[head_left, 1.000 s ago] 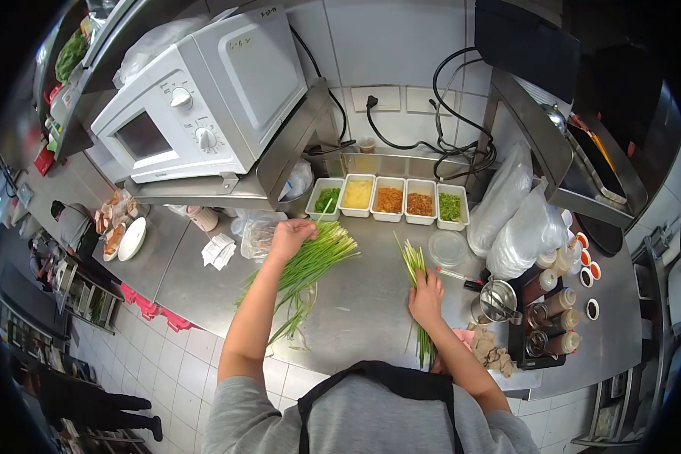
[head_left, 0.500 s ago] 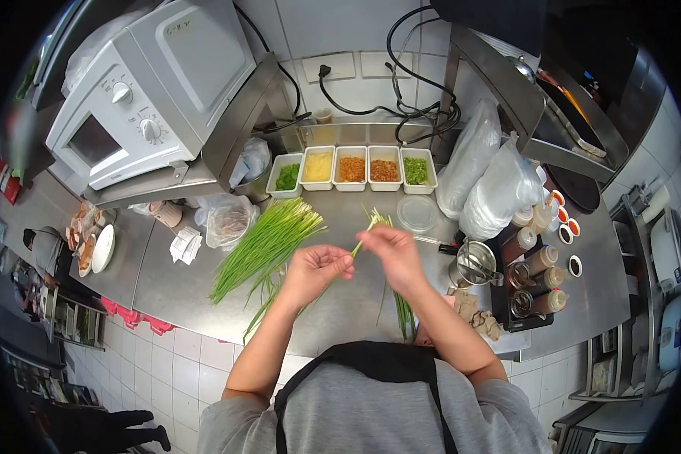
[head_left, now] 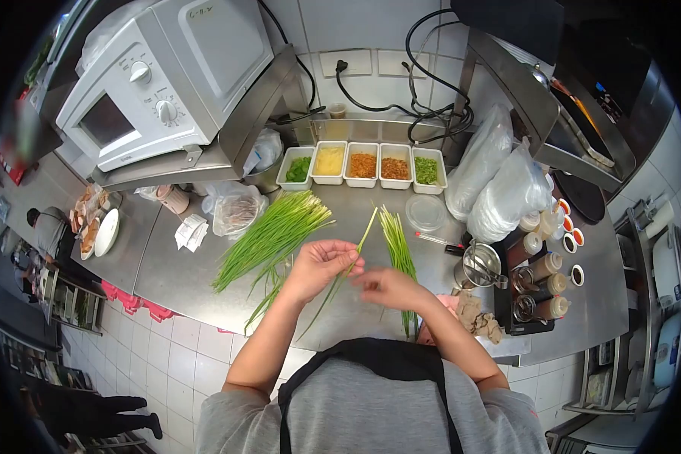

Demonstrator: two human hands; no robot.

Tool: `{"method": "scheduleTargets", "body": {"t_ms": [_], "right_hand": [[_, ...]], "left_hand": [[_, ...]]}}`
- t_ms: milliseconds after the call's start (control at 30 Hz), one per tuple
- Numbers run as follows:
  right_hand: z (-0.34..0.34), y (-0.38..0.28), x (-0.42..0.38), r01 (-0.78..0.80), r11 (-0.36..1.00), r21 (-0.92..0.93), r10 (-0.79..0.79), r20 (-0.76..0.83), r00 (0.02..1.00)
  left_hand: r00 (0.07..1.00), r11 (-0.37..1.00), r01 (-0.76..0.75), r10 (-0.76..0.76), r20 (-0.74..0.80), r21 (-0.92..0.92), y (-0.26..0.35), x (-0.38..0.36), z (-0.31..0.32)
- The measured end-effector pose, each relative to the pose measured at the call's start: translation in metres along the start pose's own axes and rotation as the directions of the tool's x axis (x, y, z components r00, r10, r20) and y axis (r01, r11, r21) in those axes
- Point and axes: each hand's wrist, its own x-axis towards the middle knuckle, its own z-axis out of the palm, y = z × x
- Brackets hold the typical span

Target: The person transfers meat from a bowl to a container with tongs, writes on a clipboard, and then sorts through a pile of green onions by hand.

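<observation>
Between the thumb and fingers of my left hand (head_left: 327, 266) a thin green stalk (head_left: 365, 231) is pinched, its pale end pointing up and away. Just right of it, my right hand (head_left: 388, 289) is blurred, and whether its fingers hold anything cannot be made out. A large bunch of long green stalks (head_left: 272, 236) lies on the steel counter (head_left: 356, 310) to the left, with a few loose leaves below it. A smaller bunch (head_left: 399, 253) lies to the right, partly under my right hand and forearm.
Five white containers (head_left: 362, 181) of chopped food line the back. A microwave (head_left: 140, 106) sits on the left shelf. Plastic bags (head_left: 503, 193), a metal pot (head_left: 469, 274) and sauce bottles (head_left: 548, 286) stand at the right. Other people (head_left: 49, 227) are far left.
My right hand has moved down toward me, away from the stalk's upper end. The stalk in my left hand now shows along its length, and more of the smaller bunch is uncovered.
</observation>
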Motion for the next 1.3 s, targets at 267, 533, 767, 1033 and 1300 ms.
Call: {"method": "scheduleTargets", "body": {"t_ms": [267,533,767,1033,1300], "right_hand": [[-0.013,-0.04,0.015,0.217,0.784,0.581,-0.066,-0.27,0.961],[-0.029,-0.039,0.011,0.255,0.784,0.565,0.096,-0.517,0.851],[-0.033,-0.049,0.002,0.35,0.858,0.376,-0.048,-0.619,0.784],[-0.036,-0.052,-0.003,0.39,0.899,0.199,-0.155,-0.688,0.709],[-0.031,-0.075,-0.013,0.501,0.848,-0.174,-0.487,-0.627,0.608]], "left_hand": [[0.999,0.988,-0.037,0.033,0.027,0.147,0.001,-0.001,-0.003],[0.998,0.98,0.033,-0.044,0.052,0.195,-0.008,-0.002,-0.013],[0.969,0.981,0.172,-0.15,0.198,-0.094,0.007,-0.012,-0.011],[0.965,0.99,0.11,-0.127,0.23,0.085,0.0,-0.013,-0.017],[0.992,0.97,0.118,-0.105,0.072,-0.215,-0.022,-0.004,-0.022]]}}
